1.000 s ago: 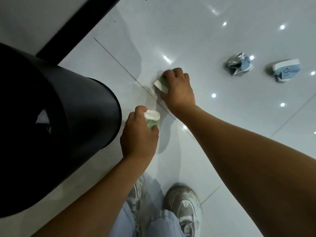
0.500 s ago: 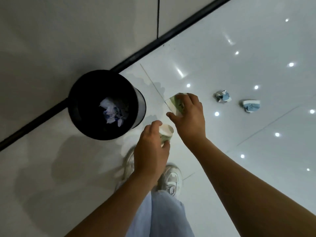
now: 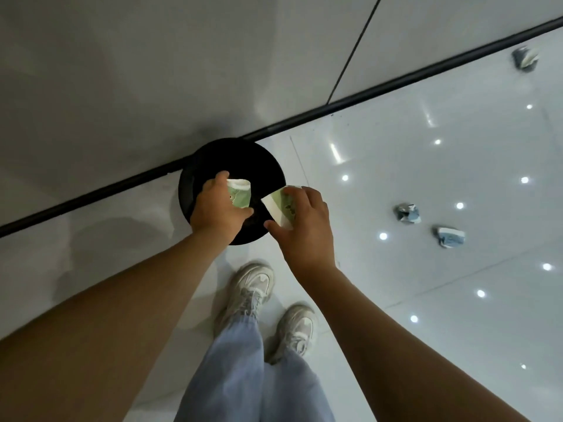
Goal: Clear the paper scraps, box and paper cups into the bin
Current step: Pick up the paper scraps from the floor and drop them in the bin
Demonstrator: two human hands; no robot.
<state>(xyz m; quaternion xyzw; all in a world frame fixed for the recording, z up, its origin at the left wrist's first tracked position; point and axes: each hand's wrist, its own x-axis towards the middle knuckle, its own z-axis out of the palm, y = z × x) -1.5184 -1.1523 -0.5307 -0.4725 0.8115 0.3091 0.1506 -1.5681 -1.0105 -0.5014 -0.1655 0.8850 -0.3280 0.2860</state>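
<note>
Cups both over the bin (image 3: pixel 275 166): left hand (image 3: pixel 217 208) grips one paper cup (image 3: pixel 240 194), right hand (image 3: pixel 306 226) pinches the other cup (image 3: pixel 278 207) at the rim's edge. We should shift right inward before letting go. Scraps (image 3: pixel 408 213) remain on the floor (image 3: pixel 426 300).

We seem to be in a plain indoor room or corridor, though we cannot tell whether it is a home or an office. The glossy white tiled floor (image 3: pixel 426 284) mirrors small ceiling spotlights, a black skirting strip (image 3: pixel 396 83) runs along a smooth pale panelled wall (image 3: pixel 152 71), and a round black bin (image 3: pixel 268 166) stands against it.
</note>
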